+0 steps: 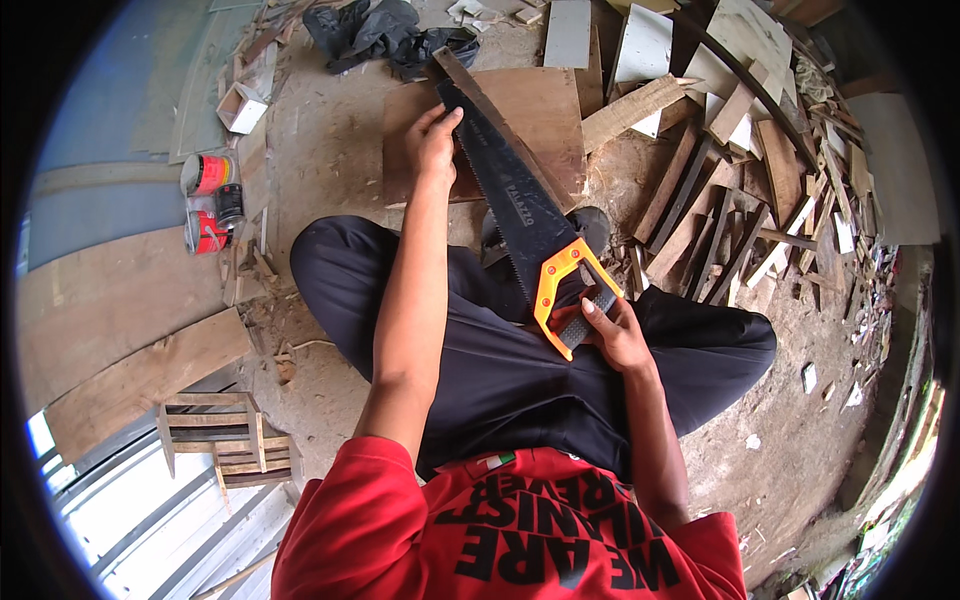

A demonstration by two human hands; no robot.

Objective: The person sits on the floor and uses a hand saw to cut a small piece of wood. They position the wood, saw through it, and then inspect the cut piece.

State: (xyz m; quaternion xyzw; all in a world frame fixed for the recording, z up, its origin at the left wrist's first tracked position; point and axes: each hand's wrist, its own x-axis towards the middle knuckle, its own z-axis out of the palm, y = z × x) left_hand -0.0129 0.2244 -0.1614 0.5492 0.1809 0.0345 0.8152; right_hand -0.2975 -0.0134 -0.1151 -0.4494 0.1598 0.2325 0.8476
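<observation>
A hand saw (515, 190) with a dark blade and an orange and black handle lies slantwise across my view, above my crossed legs. My right hand (615, 335) is closed round its handle, thumb on the black grip. Up at the blade's far end, my left hand (436, 142) pinches the tip between thumb and fingers. Behind the blade, a narrow wooden strip (480, 103) runs over a flat brown board (410, 120) on the ground. The blade covers part of both.
Offcuts and planks (720, 200) are heaped at the right. Several cans (208, 175) stand at the left near a small wooden rack (225, 440). A black plastic sheet (380, 35) lies at the far side, and wood scraps litter the dirt floor (740, 480).
</observation>
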